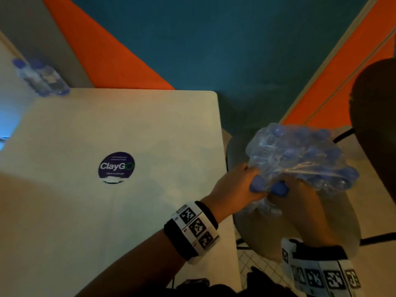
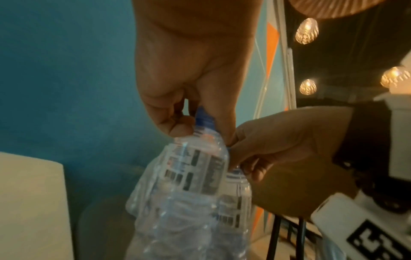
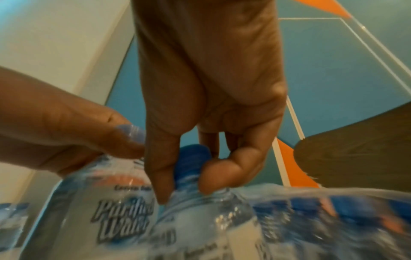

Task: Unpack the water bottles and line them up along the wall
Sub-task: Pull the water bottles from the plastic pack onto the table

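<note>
Fingers [image 3: 162, 176] of the right hand [image 1: 300, 202] pinch a bottle [image 3: 200, 219] by its blue cap. The left hand [image 1: 237, 185] grips another bottle [image 2: 200, 168] at the neck. Both bottles stick out of the plastic pack [image 1: 300, 155] on a stool [image 1: 342, 221], beside the white table [image 1: 107, 129]. More bottles [image 1: 40, 77] stand at the table's far corner by the wall [image 1: 214, 39].

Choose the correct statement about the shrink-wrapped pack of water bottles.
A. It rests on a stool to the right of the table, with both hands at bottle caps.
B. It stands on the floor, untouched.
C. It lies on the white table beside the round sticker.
A: the pack sits on the stool beside the table; the left hand and right hand each grip a blue-capped bottle.
</note>
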A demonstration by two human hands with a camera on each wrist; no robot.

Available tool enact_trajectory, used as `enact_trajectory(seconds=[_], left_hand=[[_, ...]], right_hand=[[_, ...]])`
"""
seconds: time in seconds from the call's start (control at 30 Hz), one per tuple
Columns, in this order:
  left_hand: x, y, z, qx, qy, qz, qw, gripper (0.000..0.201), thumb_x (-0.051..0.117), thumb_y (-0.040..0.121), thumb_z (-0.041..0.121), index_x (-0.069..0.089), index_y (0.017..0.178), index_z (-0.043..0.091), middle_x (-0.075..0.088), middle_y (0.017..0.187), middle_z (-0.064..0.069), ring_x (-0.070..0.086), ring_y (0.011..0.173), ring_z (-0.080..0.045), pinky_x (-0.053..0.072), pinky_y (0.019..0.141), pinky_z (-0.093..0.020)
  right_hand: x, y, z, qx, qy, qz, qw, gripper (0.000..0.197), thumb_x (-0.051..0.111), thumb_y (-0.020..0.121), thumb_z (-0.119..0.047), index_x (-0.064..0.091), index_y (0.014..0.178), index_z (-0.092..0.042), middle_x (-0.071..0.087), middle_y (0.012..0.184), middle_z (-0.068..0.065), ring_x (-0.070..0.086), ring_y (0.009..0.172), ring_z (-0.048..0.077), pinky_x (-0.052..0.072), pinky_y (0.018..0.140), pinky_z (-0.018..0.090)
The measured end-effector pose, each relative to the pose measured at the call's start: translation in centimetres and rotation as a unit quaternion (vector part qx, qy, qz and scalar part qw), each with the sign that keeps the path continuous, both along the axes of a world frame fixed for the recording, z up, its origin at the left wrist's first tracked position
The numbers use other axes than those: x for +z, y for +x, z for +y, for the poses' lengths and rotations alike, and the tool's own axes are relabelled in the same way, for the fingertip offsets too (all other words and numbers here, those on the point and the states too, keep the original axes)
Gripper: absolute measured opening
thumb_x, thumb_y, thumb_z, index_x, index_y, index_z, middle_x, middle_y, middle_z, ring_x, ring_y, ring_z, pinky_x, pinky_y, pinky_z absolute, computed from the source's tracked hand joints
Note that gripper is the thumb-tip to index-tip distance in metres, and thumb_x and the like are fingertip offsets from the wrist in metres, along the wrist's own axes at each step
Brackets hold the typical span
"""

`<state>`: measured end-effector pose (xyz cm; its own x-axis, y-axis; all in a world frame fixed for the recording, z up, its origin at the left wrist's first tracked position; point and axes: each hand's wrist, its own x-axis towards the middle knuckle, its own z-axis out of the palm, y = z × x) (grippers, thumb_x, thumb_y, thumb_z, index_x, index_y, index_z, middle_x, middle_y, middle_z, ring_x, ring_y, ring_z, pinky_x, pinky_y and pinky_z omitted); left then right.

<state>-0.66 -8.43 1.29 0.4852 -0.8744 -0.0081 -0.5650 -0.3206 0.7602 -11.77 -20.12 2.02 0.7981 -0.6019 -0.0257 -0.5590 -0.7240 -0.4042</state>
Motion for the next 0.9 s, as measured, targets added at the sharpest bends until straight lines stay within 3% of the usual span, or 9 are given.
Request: enact_trajectory(seconds=[0.07,0.17,0.3,0.47,0.6,0.73,0.8,0.9], left_hand=[[0.2,1.7,2.3,0.014,0.008,0.003,1.0,0.035,0.072,0.077,0.027,0.058,0.091,-0.002,0.059,0.094,-0.022,0.056,0.08,-0.029,0.037,0.064,-0.026],[-0.3,5.0,6.4,0.056,0.038,-0.019,0.998,0.036,0.073,0.076,0.032,0.059,0.089,0.002,0.061,0.091,-0.02,0.059,0.083,-0.03,0.04,0.067,-0.03],[-1.0,9.6,12.7,0.135,0.077,-0.014,0.988,0.035,0.073,0.077,0.027,0.059,0.096,0.001,0.059,0.098,-0.022,0.058,0.09,-0.034,0.031,0.067,-0.026],[-1.7,14.3,18.7,0.235,0.121,-0.017,0.964,0.039,0.071,0.079,0.027,0.058,0.104,0.0,0.058,0.106,-0.022,0.058,0.096,-0.036,0.046,0.081,-0.036],[-2.5,17.2,21.3,0.288,0.142,-0.022,0.947,0.036,0.068,0.081,0.023,0.059,0.105,-0.001,0.061,0.107,-0.024,0.057,0.099,-0.036,0.044,0.084,-0.037],[-4.4,19.2,22.9,0.326,0.131,-0.016,0.936,0.034,0.071,0.077,0.025,0.06,0.099,0.001,0.063,0.102,-0.024,0.058,0.095,-0.036,0.045,0.079,-0.034],[-5.2,19.7,23.4,0.336,0.129,-0.016,0.933,0.033,0.071,0.077,0.027,0.061,0.097,0.002,0.064,0.101,-0.023,0.058,0.093,-0.036,0.044,0.077,-0.032],[-5.5,19.8,23.6,0.349,0.129,-0.007,0.928,0.034,0.07,0.078,0.029,0.061,0.101,0.005,0.061,0.104,-0.022,0.057,0.095,-0.035,0.043,0.078,-0.031]], right_hand=[[1.6,2.0,2.2,-0.005,0.072,0.07,0.995,0.016,0.071,0.077,-0.019,0.058,0.084,-0.015,0.06,0.074,0.008,0.058,0.07,0.028,0.041,0.064,0.029],[2.1,5.9,5.4,0.052,0.092,0.123,0.987,0.018,0.07,0.078,-0.024,0.056,0.088,-0.018,0.06,0.083,0.008,0.062,0.085,0.031,0.042,0.069,0.029],[0.7,11.6,10.5,0.123,0.124,0.081,0.981,0.021,0.072,0.076,-0.023,0.059,0.09,-0.014,0.064,0.089,0.012,0.062,0.09,0.031,0.037,0.067,0.026],[-2.5,18.2,16.8,0.141,0.139,0.028,0.98,0.026,0.068,0.075,-0.02,0.061,0.096,-0.007,0.061,0.093,0.019,0.058,0.086,0.035,0.034,0.065,0.027],[-4.1,22.1,20.4,0.125,0.134,0.009,0.983,0.021,0.06,0.079,-0.015,0.06,0.098,-0.005,0.057,0.097,0.022,0.055,0.076,0.035,0.03,0.063,0.029],[-4.9,24.2,22.1,0.13,0.136,0.011,0.982,0.029,0.062,0.081,-0.018,0.058,0.106,-0.005,0.053,0.109,0.023,0.059,0.088,0.041,0.036,0.064,0.031],[-4.8,24.8,22.3,0.134,0.144,0.018,0.98,0.033,0.062,0.083,-0.02,0.055,0.112,-0.005,0.05,0.114,0.023,0.059,0.09,0.041,0.045,0.072,0.037],[-4.7,25.3,22.2,0.143,0.138,0.049,0.979,0.042,0.06,0.087,-0.024,0.049,0.124,-0.009,0.045,0.122,0.022,0.059,0.096,0.042,0.049,0.082,0.042]])
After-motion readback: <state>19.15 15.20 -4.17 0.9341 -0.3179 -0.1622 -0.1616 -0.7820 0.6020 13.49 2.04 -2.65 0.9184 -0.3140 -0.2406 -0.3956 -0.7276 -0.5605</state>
